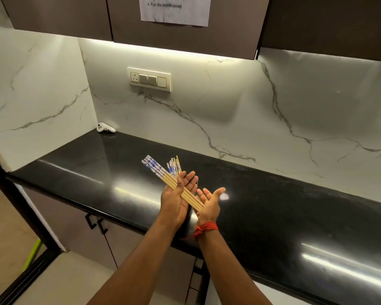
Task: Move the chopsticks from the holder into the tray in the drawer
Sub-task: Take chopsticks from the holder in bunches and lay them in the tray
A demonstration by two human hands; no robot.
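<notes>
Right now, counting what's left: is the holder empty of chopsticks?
No: upright chopsticks stand behind the left hand, apart from the bundle across it and the right hand.

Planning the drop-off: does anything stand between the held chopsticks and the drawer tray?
No tray or open drawer shows, so unclear. The chopsticks lie across the left hand and right hand above the black counter.
</notes>
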